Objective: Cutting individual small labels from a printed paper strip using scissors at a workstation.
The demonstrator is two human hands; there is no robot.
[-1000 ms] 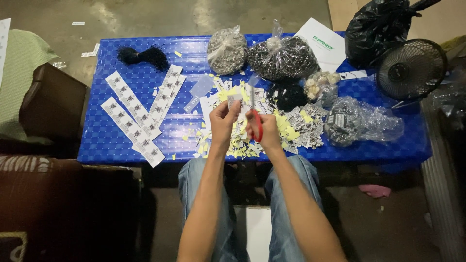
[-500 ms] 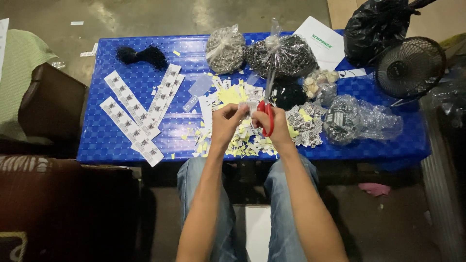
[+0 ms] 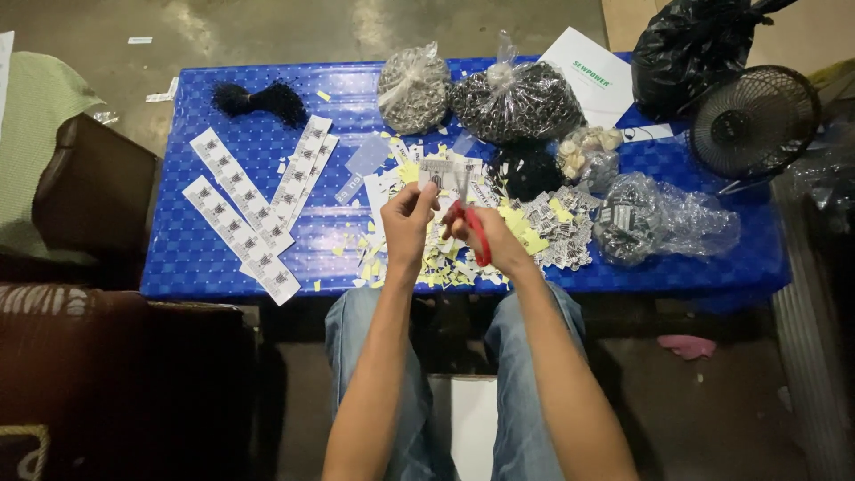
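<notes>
Mostly pkgs and labels across the blue table (image 3: 223,258). Far edge, centre: a clear bag of pale small parts (image 3: 412,89), and just right of it a bigger clear bag of dark parts (image 3: 517,102). Behind that lay a white printed sheet (image 3: 598,78), w/ a black plastic bag (image 3: 695,44) at the far right corner and a small black fan (image 3: 755,120) below it. A crumpled clear bag (image 3: 663,218) sat at the right, near side. Left half: long white label strips (image 3: 239,214), laid diagonally in two groups, w/ a black tuft (image 3: 263,98) beyond them. Yellow and white paper scraps (image 3: 427,263) littered the near edge, under the hands.

Left hand (image 3: 405,223) pinched a small white label piece (image 3: 441,174), held above the table's centre, its long axis roughly side to side. Right hand (image 3: 494,239) was closed round red-handled scissors (image 3: 472,227), blades pointing up and away, towards the label; handles ran back to the palm.

Vs half a sec before: hands were at much the same spot, the label now up clear of the fingers, scissors tilted a bit more upright.
</notes>
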